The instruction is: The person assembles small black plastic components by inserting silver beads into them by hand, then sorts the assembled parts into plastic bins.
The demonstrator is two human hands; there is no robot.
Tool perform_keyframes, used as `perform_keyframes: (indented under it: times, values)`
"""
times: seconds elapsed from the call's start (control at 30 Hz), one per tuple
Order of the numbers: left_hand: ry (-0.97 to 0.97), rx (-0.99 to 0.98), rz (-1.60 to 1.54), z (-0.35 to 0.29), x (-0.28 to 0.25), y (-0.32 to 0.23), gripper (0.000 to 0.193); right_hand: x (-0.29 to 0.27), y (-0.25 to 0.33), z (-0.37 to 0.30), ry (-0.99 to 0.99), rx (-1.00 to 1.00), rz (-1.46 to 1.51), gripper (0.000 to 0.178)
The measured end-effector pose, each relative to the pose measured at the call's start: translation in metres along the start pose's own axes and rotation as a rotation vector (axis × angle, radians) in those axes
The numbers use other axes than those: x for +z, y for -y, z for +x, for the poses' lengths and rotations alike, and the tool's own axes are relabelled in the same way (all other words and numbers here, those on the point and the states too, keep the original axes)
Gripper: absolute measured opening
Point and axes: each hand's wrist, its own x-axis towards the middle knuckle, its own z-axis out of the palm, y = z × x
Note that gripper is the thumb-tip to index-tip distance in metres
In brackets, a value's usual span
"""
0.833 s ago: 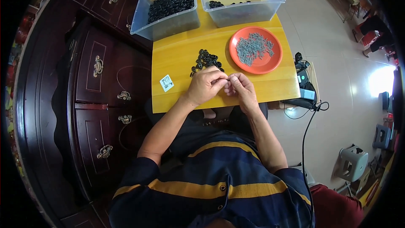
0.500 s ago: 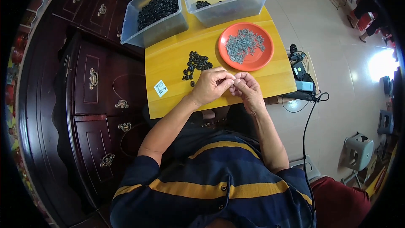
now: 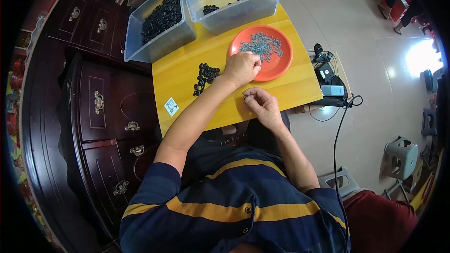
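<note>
My left hand (image 3: 242, 68) is over the near left part of an orange round plate (image 3: 287, 65), its fingers curled in. Whatever its fingertips hold, if anything, is hidden. In the plate lies a heap of small grey metal pieces (image 3: 265, 44), thin and screw-like. Just nearer to me, my right hand (image 3: 264, 107) pinches a small black oval piece (image 3: 245, 96) between thumb and forefinger. To the left of my left hand, several loose black oval pieces (image 3: 205, 76) with holes are spread on the yellow table (image 3: 220, 118).
At the back stand two clear plastic bins: the left bin (image 3: 161, 49) full of black pieces, the right bin (image 3: 239, 14) with few. A white label (image 3: 171, 106) lies at the table's left. Dark drawers (image 3: 115, 98) border the left; cables and a black device (image 3: 326, 72) sit at right.
My hands were together at the table's front and are now apart. The left moved up to the plate; the right stayed near the table edge. The view has shifted slightly.
</note>
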Motion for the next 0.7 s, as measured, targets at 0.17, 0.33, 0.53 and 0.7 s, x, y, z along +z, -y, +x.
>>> perform_keyframes:
  times: [0.17,0.33,0.53,0.7]
  values:
    - [0.005,0.007,0.059,0.009,0.011,0.001,0.013,-0.001,-0.004,0.002,0.015,-0.029,-0.035,0.018]
    - [-0.018,0.045,0.109,0.011,0.014,0.003,0.009,-0.001,-0.002,0.002,0.005,-0.043,-0.064,0.018]
    - [-0.007,0.050,-0.044,0.010,0.013,0.012,0.010,0.001,0.000,0.002,-0.007,-0.056,-0.116,0.017]
    - [-0.003,0.045,-0.017,0.009,0.015,0.004,0.012,0.002,0.000,0.002,-0.026,-0.083,-0.133,0.017]
